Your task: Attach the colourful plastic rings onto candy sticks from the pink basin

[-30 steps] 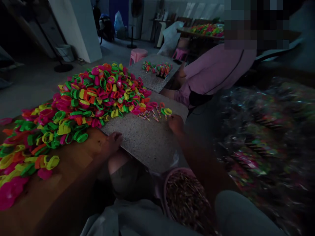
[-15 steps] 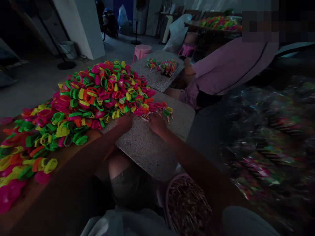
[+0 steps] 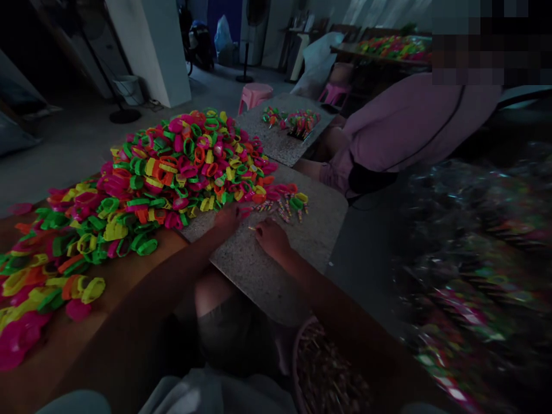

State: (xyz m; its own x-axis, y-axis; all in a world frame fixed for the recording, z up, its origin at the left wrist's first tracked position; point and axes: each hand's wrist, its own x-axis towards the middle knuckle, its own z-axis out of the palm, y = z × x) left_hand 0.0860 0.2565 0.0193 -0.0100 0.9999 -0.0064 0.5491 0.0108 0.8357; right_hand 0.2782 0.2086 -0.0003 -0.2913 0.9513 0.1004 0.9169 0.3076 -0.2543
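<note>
My left hand point(image 3: 227, 219) is closed on a pink plastic piece point(image 3: 245, 213) whose end pokes out toward the right. My right hand point(image 3: 271, 237) pinches a thin, pale stick-like piece point(image 3: 252, 228) pointing left, just above the speckled stone tabletop point(image 3: 263, 276). Beyond both hands lies a row of pink, green and yellow plastic pieces with striped tubes point(image 3: 284, 208) attached. A large heap of bright watch-shaped plastic pieces point(image 3: 185, 161) rises behind and left of my left hand.
A pink-rimmed bucket point(image 3: 296, 368) full of thin sticks stands below my right arm. Clear plastic bags point(image 3: 474, 247) of colourful goods fill the right side. A person in a pink top point(image 3: 397, 121) sits beside another stone table point(image 3: 280, 141) holding finished-looking bundles point(image 3: 302, 122).
My right hand has drawn back from the row of striped tubes, now with the thin piece in its fingers. The pink piece now shows in my left hand. The view has shifted slightly.
</note>
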